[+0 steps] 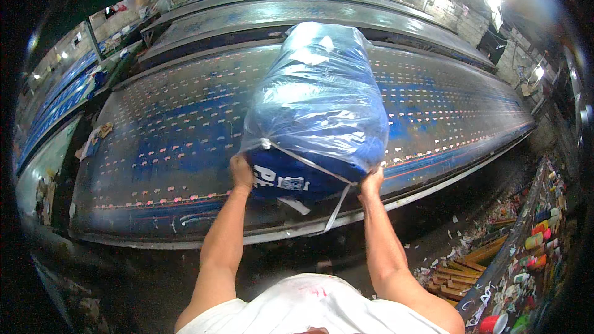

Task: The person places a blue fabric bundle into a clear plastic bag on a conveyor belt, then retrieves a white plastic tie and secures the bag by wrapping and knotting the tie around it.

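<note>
A large bundle of blue fabric (pixel 320 97), wrapped in clear plastic film, is held between my two hands over a long printing table (pixel 185 102). My left hand (pixel 242 172) grips its near left corner. At the near right corner, my right hand (pixel 371 182) has hold of the bundle. A pale tie (pixel 311 163) runs across the near end, and its loose end hangs down by my right hand. Below the plastic, dark blue cloth (pixel 283 178) with white print shows at that end. My fingertips are mostly hidden behind the bundle.
More long tables (pixel 260 14) stand in rows behind, and others (pixel 60 102) at the left. A crumpled rag (pixel 100 134) lies on the table's left end. At the right are wooden frames (pixel 459 273) and a shelf littered with paint containers (pixel 533 241).
</note>
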`<state>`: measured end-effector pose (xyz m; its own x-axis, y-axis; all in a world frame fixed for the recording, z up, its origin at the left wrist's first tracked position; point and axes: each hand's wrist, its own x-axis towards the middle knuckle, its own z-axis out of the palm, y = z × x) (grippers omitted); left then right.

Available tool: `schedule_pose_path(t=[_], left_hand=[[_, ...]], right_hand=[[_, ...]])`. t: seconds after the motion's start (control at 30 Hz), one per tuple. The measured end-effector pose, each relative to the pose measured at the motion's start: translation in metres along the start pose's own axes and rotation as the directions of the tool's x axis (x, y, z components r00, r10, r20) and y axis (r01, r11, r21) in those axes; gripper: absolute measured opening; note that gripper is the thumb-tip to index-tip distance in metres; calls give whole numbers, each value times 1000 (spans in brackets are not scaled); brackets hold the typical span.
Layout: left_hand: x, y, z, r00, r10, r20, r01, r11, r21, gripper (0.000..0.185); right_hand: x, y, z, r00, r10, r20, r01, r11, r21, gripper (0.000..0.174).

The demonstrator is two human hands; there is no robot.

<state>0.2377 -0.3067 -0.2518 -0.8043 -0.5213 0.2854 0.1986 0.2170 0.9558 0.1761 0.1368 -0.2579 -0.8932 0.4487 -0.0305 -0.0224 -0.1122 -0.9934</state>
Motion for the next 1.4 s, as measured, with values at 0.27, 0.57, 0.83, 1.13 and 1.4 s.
schedule_pose_path(t=[0.27,0.57,0.83,1.13,1.4], left_hand=[[-161,189,61,999,-31,-7,31,996,-81,42],[-300,151,115,993,72,96,-74,997,18,38],[-317,144,83,989,136,51,-145,948,282,13],[-303,91,78,923,-192,333,5,872,489,46],[-283,104,94,552,-299,778,-418,708,569,47]], right_hand=[[-7,-119,-117,979,118,165,-149,970,192,49],[35,-36,-229,915,-20,402,-159,899,407,65],[-125,-21,-257,893,-432,-130,402,893,-203,51],[-232,15,-193,809,-229,542,516,718,-467,47],[-209,57,-154,819,-542,190,554,656,-513,34]])
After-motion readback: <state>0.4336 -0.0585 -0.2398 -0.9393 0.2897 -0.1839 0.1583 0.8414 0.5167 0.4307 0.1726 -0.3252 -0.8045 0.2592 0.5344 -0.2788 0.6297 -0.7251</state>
